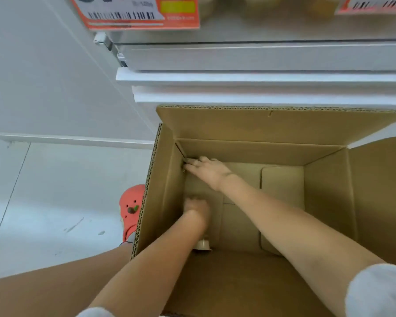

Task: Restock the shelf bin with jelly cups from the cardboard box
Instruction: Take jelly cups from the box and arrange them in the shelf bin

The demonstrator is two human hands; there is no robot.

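An open cardboard box (327, 202) stands on the floor against the shelf base, and both my arms reach deep into it. My right hand (207, 168) is at the box's far left corner. Its fingertips close around a small greyish thing that looks like a jelly cup (189, 160). My left hand (196, 207) is low by the left wall, knuckles up and fingers curled down; whatever is under them is hidden. One pale jelly cup (202, 244) lies on the box bottom, half hidden under my left forearm. Blurred yellowish cups (284, 6) sit on the shelf at the top.
White shelf edges (249, 78) overhang the box's far flap. An orange price tag (135, 12) hangs at the top left, and another one (375, 5) at the top right. My foot in an orange clog (130, 209) stands on the white floor left of the box.
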